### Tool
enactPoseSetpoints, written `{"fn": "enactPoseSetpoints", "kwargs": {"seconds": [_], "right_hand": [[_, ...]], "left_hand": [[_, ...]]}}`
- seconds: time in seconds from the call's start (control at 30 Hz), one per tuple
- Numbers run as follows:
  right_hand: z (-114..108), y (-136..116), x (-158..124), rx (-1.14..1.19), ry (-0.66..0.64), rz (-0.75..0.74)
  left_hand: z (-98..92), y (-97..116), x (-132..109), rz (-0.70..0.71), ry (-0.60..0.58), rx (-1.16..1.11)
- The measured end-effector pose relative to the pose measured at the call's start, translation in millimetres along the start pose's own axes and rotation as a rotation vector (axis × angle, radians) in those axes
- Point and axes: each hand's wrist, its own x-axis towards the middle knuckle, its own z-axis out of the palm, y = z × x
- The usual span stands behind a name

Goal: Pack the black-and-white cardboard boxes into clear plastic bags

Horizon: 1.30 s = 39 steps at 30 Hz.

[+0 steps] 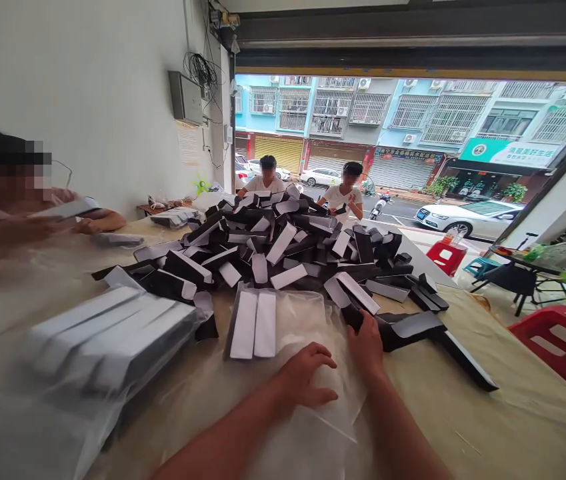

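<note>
Over a clear plastic bag [303, 313] on the table, my left hand [310, 373] hovers with its fingers and thumb spread, holding nothing. Two white-sided boxes [265, 327] lie side by side in the left part of that bag. Just right of the bag, my right hand [367, 339] has its fingers and thumb bent around the end of a black box [351, 316] at the near edge of the heap. A large heap of black and white boxes [283, 243], many with flaps open, spreads across the table's middle.
At the left, a filled plastic bag [113, 340] holds several white boxes in a row. A co-worker [17, 200] sits left with a white box; two more people sit behind the heap. Red stools [563, 340] stand beyond the right table edge.
</note>
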Motion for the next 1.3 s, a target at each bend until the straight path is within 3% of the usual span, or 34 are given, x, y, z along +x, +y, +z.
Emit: {"fn": "enactPoseSetpoints", "kwargs": {"seconds": [0.13,0.4,0.5,0.63,0.8,0.93,1.1,1.3], "right_hand": [[-5,3,8,0.020,0.016,0.023],[-25,-2,24,-0.019,0.057,0.032],[-27,-24,34,-0.091,0.067,-0.033],[-19,-78,54,-0.308,0.041,-0.297],[10,-147,95,-0.489,-0.073,-0.601],[51,-176,136,-0.487,-0.159,-0.695],[94,-182,176,-0.457,-0.158,-0.662],[125,-176,189,-0.425,-0.088,-0.684]], "left_hand": [[1.4,-3,0,0.006,-0.032,0.007],[-8.9,16,-1,-0.116,0.014,-0.130],[-6.7,15,0,-0.178,0.024,-0.156],[-2.5,15,0,-0.260,0.038,-0.167],[2.9,15,-1,-0.340,0.059,-0.158],[9.0,9,-4,-0.380,0.081,-0.181],[10.7,4,-12,-0.344,0.059,-0.218],[5.5,10,-23,-0.369,0.029,-0.261]]}}
